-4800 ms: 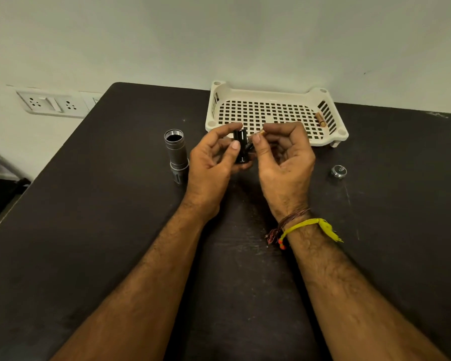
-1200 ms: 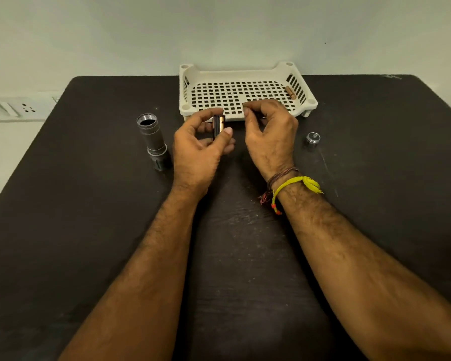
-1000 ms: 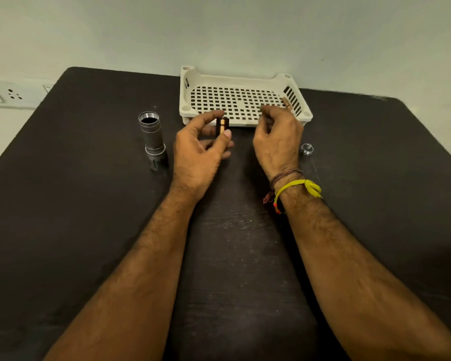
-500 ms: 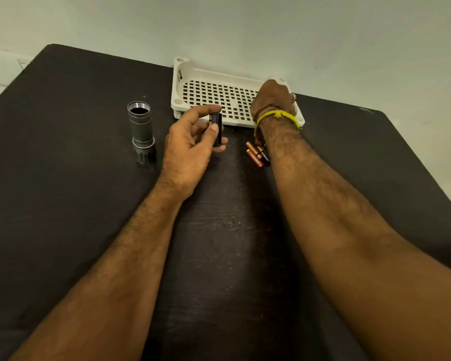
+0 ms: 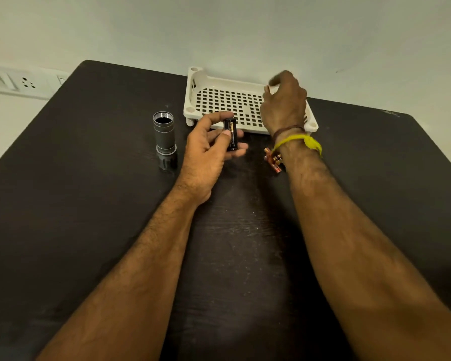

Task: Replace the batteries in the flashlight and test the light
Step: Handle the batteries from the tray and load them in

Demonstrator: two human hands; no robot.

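Left hand (image 5: pixel 208 149) raised, fingers curled in a pinching grip, right hand (image 5: pixel 284 102) stretched forward, fingers bunched, blurred

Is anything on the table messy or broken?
Nothing looks broken or spilled. The flashlight body stands open with its cap off, and a few batteries lie loose on the table by the right wrist. That fits a battery swap.

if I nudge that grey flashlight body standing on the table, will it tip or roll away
The flashlight body stands upright, taller than it is wide, so a nudge near its open top would probably topple it. It looks round, so once down it could roll on the flat table. It looks like metal, so probably stiff.
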